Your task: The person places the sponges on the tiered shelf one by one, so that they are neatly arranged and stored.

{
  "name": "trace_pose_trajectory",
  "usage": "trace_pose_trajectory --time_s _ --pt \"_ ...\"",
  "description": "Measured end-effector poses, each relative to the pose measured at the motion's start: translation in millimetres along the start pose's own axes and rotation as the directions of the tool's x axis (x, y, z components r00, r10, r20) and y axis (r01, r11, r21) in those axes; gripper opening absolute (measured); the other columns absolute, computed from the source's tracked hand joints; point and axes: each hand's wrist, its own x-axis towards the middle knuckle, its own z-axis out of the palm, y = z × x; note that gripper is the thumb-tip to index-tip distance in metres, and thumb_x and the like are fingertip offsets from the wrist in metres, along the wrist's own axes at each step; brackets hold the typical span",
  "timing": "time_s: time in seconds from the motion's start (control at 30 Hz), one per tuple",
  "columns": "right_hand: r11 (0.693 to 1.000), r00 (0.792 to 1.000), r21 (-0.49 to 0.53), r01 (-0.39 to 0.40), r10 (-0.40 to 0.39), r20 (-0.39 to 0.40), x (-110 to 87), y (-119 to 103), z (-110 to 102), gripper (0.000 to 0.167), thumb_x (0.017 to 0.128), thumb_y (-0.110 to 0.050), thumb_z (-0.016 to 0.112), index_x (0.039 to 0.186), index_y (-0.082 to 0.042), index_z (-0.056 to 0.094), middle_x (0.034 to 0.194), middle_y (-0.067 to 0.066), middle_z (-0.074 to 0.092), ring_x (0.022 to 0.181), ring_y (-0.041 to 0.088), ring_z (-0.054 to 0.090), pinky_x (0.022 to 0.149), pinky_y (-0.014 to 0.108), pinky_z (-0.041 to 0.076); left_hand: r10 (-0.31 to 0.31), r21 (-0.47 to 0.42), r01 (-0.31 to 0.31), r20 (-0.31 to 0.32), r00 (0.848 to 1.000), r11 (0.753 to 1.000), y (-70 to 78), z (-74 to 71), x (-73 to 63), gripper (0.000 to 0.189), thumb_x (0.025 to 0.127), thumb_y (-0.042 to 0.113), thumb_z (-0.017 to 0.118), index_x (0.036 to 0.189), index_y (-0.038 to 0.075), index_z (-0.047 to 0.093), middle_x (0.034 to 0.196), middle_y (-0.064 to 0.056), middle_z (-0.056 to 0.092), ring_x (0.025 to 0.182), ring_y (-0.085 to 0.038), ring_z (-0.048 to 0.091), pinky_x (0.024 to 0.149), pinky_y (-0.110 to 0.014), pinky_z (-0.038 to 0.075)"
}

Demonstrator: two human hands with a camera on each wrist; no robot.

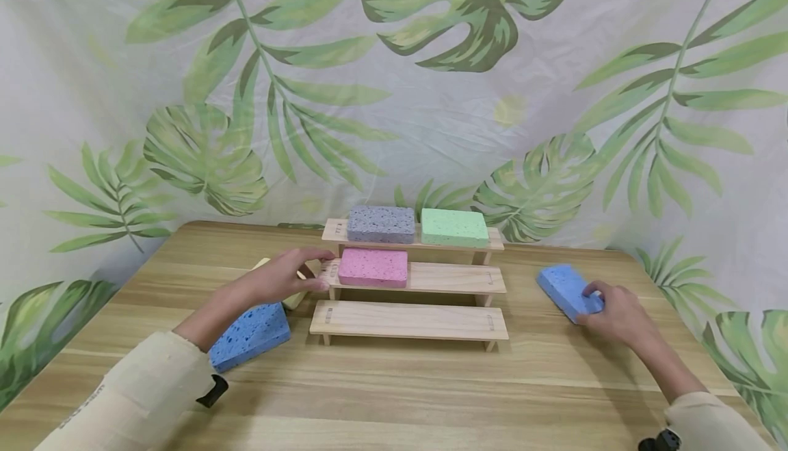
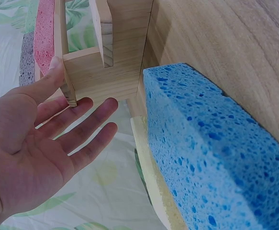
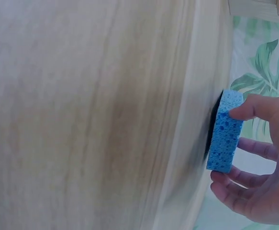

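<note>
Blue sponge point(image 1: 563, 288) partly hidden by right hand point(image 1: 620, 314).

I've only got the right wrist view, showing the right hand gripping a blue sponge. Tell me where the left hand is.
Observer: The left hand is at the left end of the wooden stand's middle tier.

Operator: Now report whether there's another blue sponge besides the one I see.

Observer: Yes, the head view shows a second blue sponge on the table, to the left of the stand.
</note>
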Motion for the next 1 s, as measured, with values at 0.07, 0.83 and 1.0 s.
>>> trace_pose_trajectory --time_s 0.07,0.83,1.0 --pt "1.000 1.000 0.020 0.005 -0.005 -0.010 -0.7 -2 0 0.048 0.074 -0.019 0.087 0.107 0.007 0.066 0.100 0.035 0.067 0.093 0.047 0.065 0.077 0.059 0.054 -0.003 0.002 0.003 0.000 1.000 1.000 0.5 -0.3 -0.1 0.056 0.099 0.015 0.071 0.143 -0.013 0.050 0.144 -0.035 0.052 0.103 -0.041 0.071 0.089 -0.050 0.060" --pt "0.946 0.987 0.280 0.162 -0.158 -0.036 -8.0 -31 -19 0.042 0.072 0.001 0.083 0.113 0.004 0.070 0.114 0.020 0.066 0.090 0.018 0.060 0.078 0.027 0.059 -0.006 0.000 0.006 0.000 1.000 1.000 -0.5 -0.1 0.0 0.054 0.100 0.013 0.071 0.143 -0.013 0.051 0.143 -0.035 0.053 0.108 -0.043 0.070 0.088 -0.049 0.060" --pt "0.929 0.970 0.281 0.242 -0.234 -0.061 -8.2 -35 -30 0.042 0.070 0.006 0.082 0.111 0.003 0.072 0.115 0.021 0.068 0.091 0.007 0.059 0.078 0.025 0.058 -0.002 -0.001 0.002 -0.003 1.000 1.000 -0.5 -0.3 0.0 0.054 0.100 0.013 0.071 0.143 -0.013 0.051 0.143 -0.035 0.053 0.107 -0.042 0.070 0.088 -0.049 0.060"
